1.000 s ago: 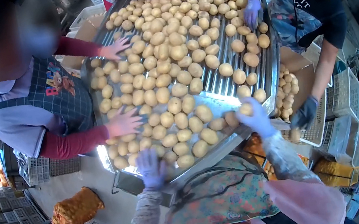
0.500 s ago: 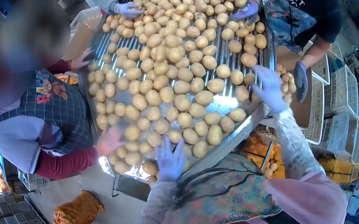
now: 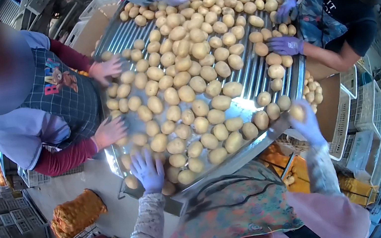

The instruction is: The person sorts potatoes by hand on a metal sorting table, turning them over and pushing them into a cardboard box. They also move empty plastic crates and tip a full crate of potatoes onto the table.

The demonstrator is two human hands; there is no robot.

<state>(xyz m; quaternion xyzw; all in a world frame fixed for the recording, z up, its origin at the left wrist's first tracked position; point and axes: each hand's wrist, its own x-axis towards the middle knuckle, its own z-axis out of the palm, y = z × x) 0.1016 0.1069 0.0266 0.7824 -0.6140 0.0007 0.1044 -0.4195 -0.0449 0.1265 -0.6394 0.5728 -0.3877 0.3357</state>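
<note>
Many potatoes (image 3: 208, 140) lie spread over a metal sorting table (image 3: 259, 140) with a ribbed, slatted far part. My left hand (image 3: 148, 171), in a pale lavender glove, rests open at the table's near left corner. Its spread fingers touch or nearly touch the potatoes there. Past the table's near right edge, my gloved right hand (image 3: 308, 125) is closed around a single potato (image 3: 296, 112), above a cardboard-lined crate. The fingers on its far side are partly hidden.
Co-workers stand left, right and at the far side, with a bare hand (image 3: 109, 132) and gloved hands (image 3: 285, 45) among the potatoes. White crates (image 3: 364, 100) stand at the right. A full orange mesh sack (image 3: 78, 214) lies on the floor at lower left.
My right hand has closed on a potato and moved slightly right and down, off the table edge. My left hand has shifted left. Co-workers' hands have moved among the potatoes.
</note>
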